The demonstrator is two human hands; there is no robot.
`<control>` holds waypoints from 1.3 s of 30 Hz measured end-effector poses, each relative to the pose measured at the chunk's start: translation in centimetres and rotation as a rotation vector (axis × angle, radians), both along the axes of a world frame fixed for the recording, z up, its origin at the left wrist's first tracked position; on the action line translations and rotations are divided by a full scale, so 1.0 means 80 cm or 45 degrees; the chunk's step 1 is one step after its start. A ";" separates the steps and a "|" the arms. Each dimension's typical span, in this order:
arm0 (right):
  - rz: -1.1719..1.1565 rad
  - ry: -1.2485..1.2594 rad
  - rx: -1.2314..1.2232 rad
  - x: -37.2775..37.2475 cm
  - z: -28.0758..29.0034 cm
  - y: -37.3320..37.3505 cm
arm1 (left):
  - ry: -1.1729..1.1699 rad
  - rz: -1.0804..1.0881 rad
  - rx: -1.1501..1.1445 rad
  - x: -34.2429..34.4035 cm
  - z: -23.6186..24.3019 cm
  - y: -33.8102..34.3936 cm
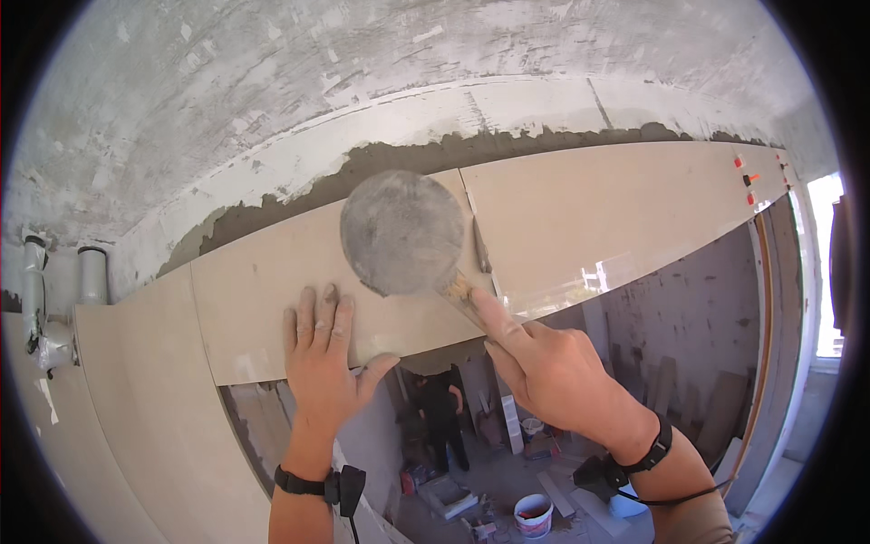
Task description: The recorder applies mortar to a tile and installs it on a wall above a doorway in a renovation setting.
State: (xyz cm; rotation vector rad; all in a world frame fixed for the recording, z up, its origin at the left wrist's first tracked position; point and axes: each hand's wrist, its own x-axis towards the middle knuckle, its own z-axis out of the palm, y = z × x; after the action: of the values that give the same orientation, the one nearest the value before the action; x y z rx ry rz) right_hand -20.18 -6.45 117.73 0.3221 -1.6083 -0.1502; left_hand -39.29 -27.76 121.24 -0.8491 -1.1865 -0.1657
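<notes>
My right hand (553, 367) is wrapped round the short handle of a rubber mallet (403, 231). Its round grey head covers part of a beige wall tile (263, 299); whether it touches the tile I cannot tell. Lower on that same tile, my left hand (324, 349) lies flat with its fingers stretched out. To the right sits another large beige tile (616, 218), with a dark, uneven joint between the two. Grey mortar (399, 163) shows along the upper edge of the tiles.
Red tile-levelling clips (749, 179) stick out at the far right. White pipes (92, 275) stand at the left. Below, through an opening, are a person in dark clothes (441, 408), a white bucket (533, 515) and tile pieces (598, 512) on the floor.
</notes>
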 end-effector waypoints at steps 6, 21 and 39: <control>-0.113 -0.278 -0.104 0.011 0.015 -0.013 | -0.015 0.007 0.010 0.001 0.001 -0.006; 0.478 -0.004 -0.739 0.040 0.006 0.010 | 0.019 -0.030 0.033 -0.007 -0.001 -0.002; 0.219 -0.170 -0.929 -0.040 0.062 0.009 | 0.002 -0.091 0.051 -0.005 0.000 -0.009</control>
State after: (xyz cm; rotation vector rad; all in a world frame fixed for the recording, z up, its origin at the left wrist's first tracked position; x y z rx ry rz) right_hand -23.38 -5.70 122.72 -0.1011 -1.6440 0.5912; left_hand -39.67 -28.49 121.20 -0.8568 -1.1486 -0.2468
